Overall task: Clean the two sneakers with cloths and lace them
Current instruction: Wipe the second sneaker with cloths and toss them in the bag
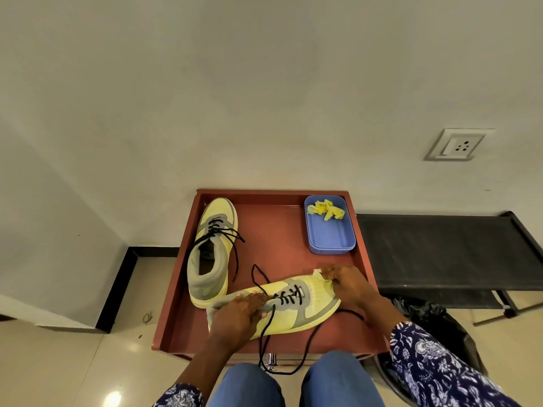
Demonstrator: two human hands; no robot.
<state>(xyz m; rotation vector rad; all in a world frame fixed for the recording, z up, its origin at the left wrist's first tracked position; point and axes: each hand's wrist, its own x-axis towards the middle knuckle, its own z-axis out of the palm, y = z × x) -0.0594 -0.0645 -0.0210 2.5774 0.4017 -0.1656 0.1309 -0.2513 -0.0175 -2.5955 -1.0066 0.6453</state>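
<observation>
Two yellow-and-grey sneakers with black laces rest on a reddish-brown table [276, 248]. The far sneaker [211, 248] stands upright at the left, laced, toe toward the wall. The near sneaker [305, 304] lies across the front, toe to the right, its loose black lace [293, 362] hanging over the table's edge. My left hand [235, 315] grips the near sneaker's heel and collar. My right hand [346, 283] presses a small yellow cloth [320, 274] against its toe. A second yellow cloth [324, 210] lies crumpled in a blue tray [332, 239].
A black bench [440, 251] stands to the right of the table against the wall. A black bag [426, 321] sits on the floor beside my right arm. A wall socket [455, 145] is above the bench. My knees are under the table's front edge.
</observation>
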